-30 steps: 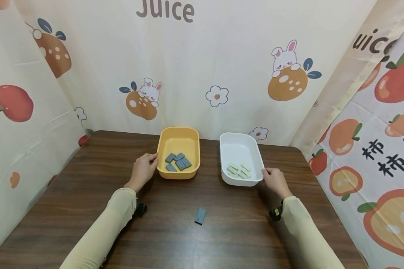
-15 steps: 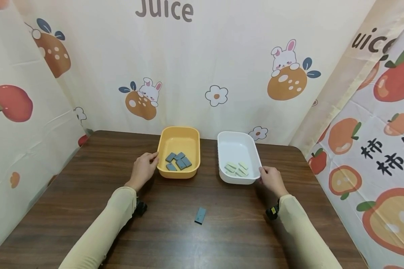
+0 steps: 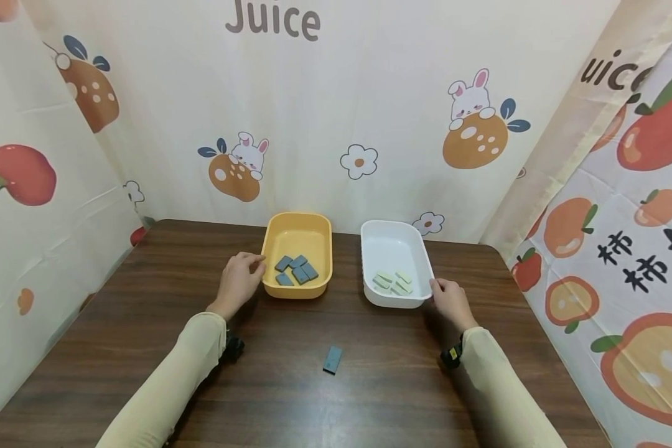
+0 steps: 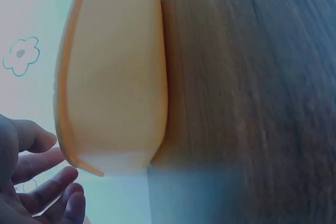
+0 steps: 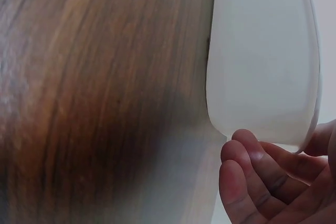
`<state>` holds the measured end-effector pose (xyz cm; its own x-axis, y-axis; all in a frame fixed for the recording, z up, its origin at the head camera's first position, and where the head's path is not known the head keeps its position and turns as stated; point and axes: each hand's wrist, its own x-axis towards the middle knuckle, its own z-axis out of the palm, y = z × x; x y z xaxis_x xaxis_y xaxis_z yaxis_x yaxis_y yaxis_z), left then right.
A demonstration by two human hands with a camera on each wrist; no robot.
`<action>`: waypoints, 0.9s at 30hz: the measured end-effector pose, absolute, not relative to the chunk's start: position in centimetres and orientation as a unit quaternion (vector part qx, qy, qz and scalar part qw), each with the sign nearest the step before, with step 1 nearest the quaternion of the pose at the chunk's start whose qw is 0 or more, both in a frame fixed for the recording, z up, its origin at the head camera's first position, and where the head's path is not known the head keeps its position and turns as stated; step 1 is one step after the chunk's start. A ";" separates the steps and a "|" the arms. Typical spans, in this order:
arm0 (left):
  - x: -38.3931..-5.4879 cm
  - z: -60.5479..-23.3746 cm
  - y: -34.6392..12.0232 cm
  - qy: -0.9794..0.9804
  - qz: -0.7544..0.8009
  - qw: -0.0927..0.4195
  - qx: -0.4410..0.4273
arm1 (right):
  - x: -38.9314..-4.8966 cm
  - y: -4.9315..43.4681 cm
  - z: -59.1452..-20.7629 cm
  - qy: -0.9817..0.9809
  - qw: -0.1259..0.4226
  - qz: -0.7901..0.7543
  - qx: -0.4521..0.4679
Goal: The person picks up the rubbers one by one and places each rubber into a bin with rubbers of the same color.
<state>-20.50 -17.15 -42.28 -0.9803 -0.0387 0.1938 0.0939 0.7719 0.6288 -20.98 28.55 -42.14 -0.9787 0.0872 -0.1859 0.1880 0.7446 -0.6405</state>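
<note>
A yellow plastic bin [image 3: 297,291] at the back of the table holds several blue-grey rectangular tiles [image 3: 301,275]. At its left rim is my left hand [image 3: 238,283]; in the left wrist view the thumb and fingertips [image 4: 68,174] lie loosely at the rim, slightly apart. To the right stands a white plastic bin [image 3: 394,302] with several pale green tiles [image 3: 393,284] near its front. My right hand [image 3: 452,302] pinches that bin's front right corner by the rim, the other fingers curled below it. One more blue-grey tile [image 3: 332,359] lies alone on the table, between the forearms.
The dark wood table [image 3: 291,398] ends at a printed curtain [image 3: 313,124] behind the bins. More printed cloth hangs along the left and right sides. A strip of table separates the two bins.
My right hand has shifted the white bin slightly left, toward the yellow one, then stopped. The left hand's fingers have loosened a little at the yellow rim. The lone tile has not moved.
</note>
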 end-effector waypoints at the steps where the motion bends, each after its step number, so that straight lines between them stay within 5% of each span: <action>1: -20.4 -42.2 -17.1 -0.937 -0.335 0.101 -0.017 | -21.0 28.5 -42.2 0.931 0.072 -0.350 0.074; 27: -17.4 -40.1 -12.1 -0.913 -0.366 0.112 -0.140 | -20.9 28.4 -42.4 0.937 0.066 -0.334 0.079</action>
